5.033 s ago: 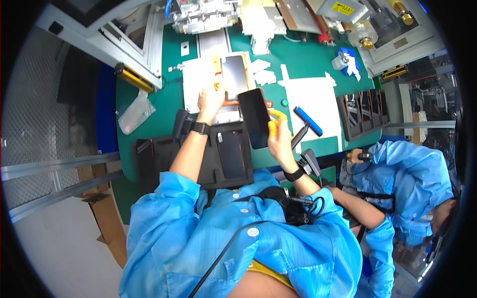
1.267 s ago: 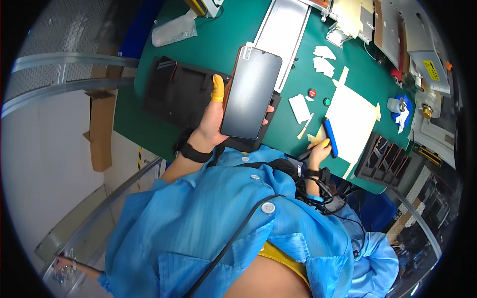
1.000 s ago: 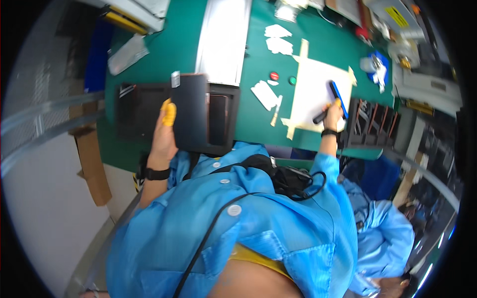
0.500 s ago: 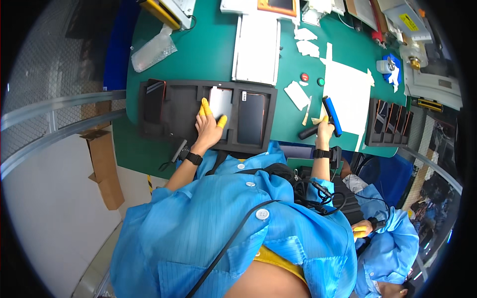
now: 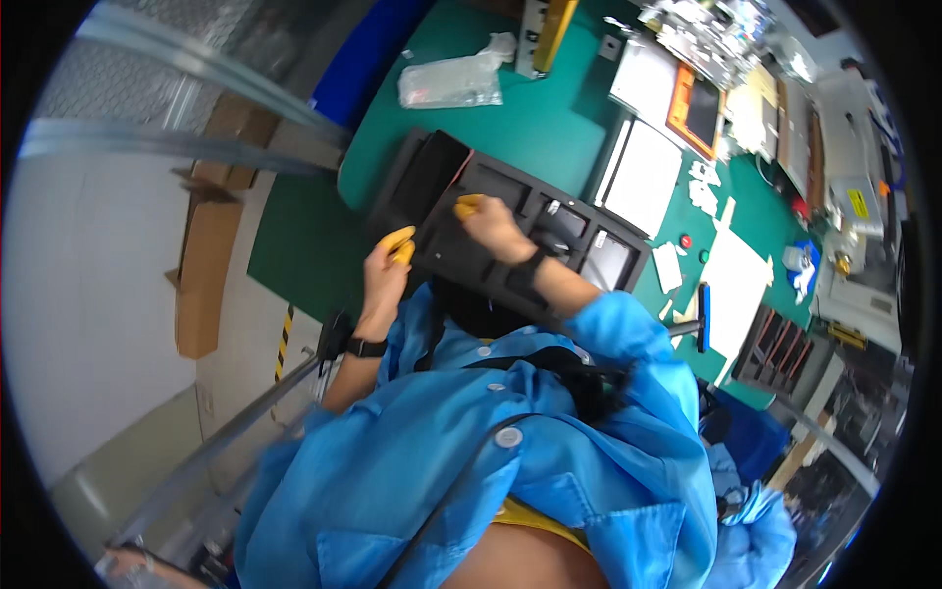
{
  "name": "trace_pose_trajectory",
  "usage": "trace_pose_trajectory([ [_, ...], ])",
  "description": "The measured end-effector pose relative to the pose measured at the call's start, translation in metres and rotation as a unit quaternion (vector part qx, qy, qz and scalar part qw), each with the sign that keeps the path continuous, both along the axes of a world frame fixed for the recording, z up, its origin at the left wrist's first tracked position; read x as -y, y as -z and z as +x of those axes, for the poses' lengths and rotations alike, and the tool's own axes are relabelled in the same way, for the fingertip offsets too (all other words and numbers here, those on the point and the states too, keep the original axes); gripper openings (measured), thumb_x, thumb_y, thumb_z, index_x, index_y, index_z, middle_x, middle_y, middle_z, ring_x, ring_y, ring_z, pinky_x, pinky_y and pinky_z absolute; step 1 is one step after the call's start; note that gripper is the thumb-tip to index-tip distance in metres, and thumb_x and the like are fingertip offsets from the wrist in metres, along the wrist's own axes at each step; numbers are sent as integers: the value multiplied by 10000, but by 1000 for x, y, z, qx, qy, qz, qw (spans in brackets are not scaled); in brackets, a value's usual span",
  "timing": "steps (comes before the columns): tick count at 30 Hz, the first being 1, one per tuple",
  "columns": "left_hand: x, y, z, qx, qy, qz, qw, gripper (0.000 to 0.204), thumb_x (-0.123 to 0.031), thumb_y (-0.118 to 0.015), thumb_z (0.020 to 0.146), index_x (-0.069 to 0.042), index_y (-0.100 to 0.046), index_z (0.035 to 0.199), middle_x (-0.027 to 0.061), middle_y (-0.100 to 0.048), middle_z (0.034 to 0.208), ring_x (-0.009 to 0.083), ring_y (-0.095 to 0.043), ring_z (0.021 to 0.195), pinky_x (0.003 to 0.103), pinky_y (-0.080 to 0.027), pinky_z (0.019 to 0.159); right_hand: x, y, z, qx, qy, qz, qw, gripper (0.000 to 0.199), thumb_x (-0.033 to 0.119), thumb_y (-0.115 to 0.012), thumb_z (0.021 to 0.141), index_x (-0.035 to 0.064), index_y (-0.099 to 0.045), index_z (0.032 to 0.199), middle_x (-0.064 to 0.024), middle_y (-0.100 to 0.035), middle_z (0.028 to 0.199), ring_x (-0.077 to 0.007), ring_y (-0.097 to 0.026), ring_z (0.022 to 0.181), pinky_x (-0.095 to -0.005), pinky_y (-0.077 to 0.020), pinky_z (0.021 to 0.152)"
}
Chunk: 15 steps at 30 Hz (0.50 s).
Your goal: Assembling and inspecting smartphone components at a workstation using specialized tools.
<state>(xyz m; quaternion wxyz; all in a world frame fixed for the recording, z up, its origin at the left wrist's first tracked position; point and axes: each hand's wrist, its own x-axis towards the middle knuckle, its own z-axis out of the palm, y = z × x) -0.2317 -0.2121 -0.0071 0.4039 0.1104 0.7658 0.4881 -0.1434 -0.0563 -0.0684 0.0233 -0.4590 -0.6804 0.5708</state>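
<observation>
My left hand (image 5: 386, 279) is at the tray's near left corner, its yellow-covered thumb and fingertip pinched close together; anything between them is too small to see. Over the middle of the black foam tray (image 5: 459, 257) is my right hand (image 5: 494, 228), its yellow-tipped fingers curled together and slightly blurred. Whatever they may hold is hidden. A dark phone with a red edge (image 5: 440, 177) lies at the tray's left end. In the right part sit a phone (image 5: 567, 222), partly behind my right wrist, and another phone with a bright, reflecting screen (image 5: 606, 261).
A blue roller with a black handle (image 5: 704, 319) lies by a white sheet (image 5: 736, 294). A clear bubble bag (image 5: 449, 82) lies beyond the tray. A second tray of phones (image 5: 775, 348) stands at right. A metal rail (image 5: 186, 147) runs along the left.
My right hand has let go of the blue roller and crossed left over the tray. My left hand has come off the phone toward the tray's left end. The view has turned.
</observation>
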Motion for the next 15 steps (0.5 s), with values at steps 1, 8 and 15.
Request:
trace_pose_trajectory([
  [1, 9, 2, -5, -2, -18, 4, 1000, 382, 38, -351, 794, -35, -494, 1141, 71, -543, 1071, 177, -548, 964, 261, -461, 738, 9, 10, -19, 48, 37, 26, 998, 296, 227, -625, 724, 53, -602, 963, -153, -621, 848, -266, -602, 858, -340, -475, 730],
  [8, 28, -16, -9, 31, -60, 6, 998, 313, -13, -366, 849, -24, -484, 1138, 82, -523, 1099, 189, -554, 953, 271, -458, 749, 30, -4, -75, 82, 278, -71, 954, 248, 205, -635, 734, 52, -556, 913, -147, -605, 870, -296, -585, 868, -371, -460, 747],
  [15, -36, -38, -7, 9, 35, 51, 998, 288, -27, -397, 853, -42, -514, 1115, 60, -541, 1079, 148, -556, 900, 237, -445, 712, 26, -31, -13, -60, 254, 68, 963, 228, 122, -535, 787, 3, -435, 954, -252, -567, 817, -425, -532, 818, -462, -429, 662],
])
